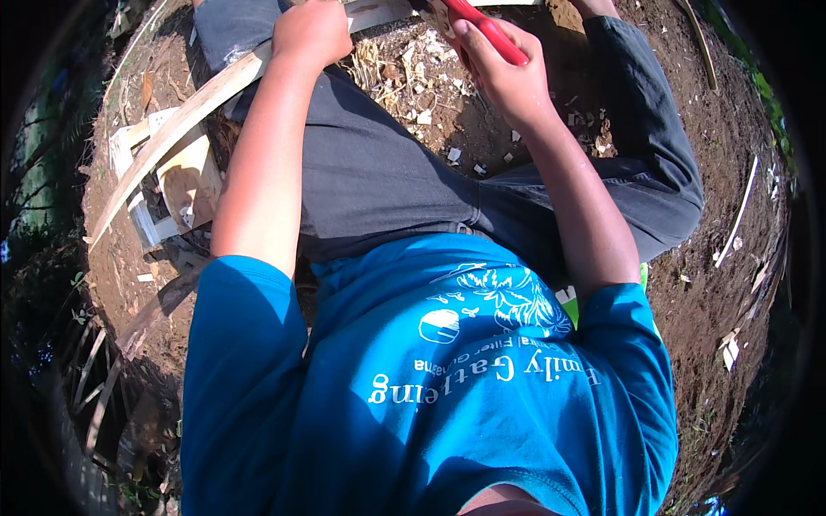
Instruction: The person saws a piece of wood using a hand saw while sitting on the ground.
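While wood chips [422, 116] littered the soil [731, 129] — some cutting apparently done, the remainder unclear — the left hand [312, 36] gripped a wooden strip [176, 129] across one leg [366, 155], the right hand [514, 82] a red-handled tool [495, 36].

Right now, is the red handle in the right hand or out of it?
In: the right hand is wrapped around the red handle, with the rounded end in plain view.

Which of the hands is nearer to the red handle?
Right. The right hand grips the red handle; the left hand is apart, to its left, on the wooden strip.
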`<state>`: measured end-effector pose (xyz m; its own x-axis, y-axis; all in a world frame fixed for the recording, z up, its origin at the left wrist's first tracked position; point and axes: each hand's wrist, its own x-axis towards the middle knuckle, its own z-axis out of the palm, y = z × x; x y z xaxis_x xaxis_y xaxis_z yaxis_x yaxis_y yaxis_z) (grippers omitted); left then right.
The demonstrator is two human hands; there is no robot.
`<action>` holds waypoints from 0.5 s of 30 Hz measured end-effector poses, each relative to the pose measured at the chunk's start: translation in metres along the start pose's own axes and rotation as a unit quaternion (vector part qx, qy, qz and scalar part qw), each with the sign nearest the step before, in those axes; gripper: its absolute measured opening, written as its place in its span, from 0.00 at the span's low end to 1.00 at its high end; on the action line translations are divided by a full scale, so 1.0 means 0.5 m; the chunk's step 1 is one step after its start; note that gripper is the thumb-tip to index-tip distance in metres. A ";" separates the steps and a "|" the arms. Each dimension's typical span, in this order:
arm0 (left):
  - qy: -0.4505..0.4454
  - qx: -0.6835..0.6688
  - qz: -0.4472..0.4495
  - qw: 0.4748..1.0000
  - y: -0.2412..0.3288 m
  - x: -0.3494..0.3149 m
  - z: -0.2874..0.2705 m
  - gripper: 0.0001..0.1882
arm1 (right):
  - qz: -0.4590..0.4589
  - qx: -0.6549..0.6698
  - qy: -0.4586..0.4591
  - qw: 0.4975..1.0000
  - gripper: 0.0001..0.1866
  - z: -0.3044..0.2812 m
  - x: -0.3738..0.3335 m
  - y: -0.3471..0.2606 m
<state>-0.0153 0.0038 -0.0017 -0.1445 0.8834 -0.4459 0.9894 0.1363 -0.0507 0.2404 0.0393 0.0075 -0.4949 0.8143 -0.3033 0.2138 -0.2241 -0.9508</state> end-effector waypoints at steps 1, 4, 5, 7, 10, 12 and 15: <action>-0.003 -0.002 -0.017 1.000 -0.003 0.002 0.004 0.09 | -0.030 0.025 0.005 0.999 0.20 0.026 0.043 0.004; -0.016 0.015 -0.028 0.999 -0.012 0.003 0.010 0.07 | -0.003 -0.006 -0.015 1.000 0.20 0.025 0.024 0.010; -0.018 0.023 -0.027 0.999 -0.011 0.007 0.009 0.07 | -0.018 -0.005 0.013 1.000 0.19 0.015 -0.002 0.013; -0.013 0.026 -0.006 1.000 -0.020 -0.014 -0.008 0.08 | 0.071 -0.009 -0.011 0.997 0.18 -0.045 -0.108 -0.015; 0.043 -0.022 0.043 0.998 -0.017 -0.018 0.026 0.09 | 0.125 -0.018 0.011 0.992 0.16 -0.143 -0.275 -0.056; 0.080 -0.042 0.062 0.994 -0.019 -0.023 0.035 0.09 | 0.112 -0.031 0.006 0.993 0.16 -0.156 -0.299 -0.086; 0.076 -0.018 0.057 0.995 -0.018 -0.021 0.035 0.08 | 0.039 -0.074 0.003 0.996 0.16 -0.111 -0.212 -0.047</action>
<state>-0.0226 -0.0146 -0.0125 -0.0350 0.9513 -0.3061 0.9986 0.0453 0.0266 0.3349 -0.0120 0.0655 -0.4677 0.8003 -0.3752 0.3743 -0.2052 -0.9043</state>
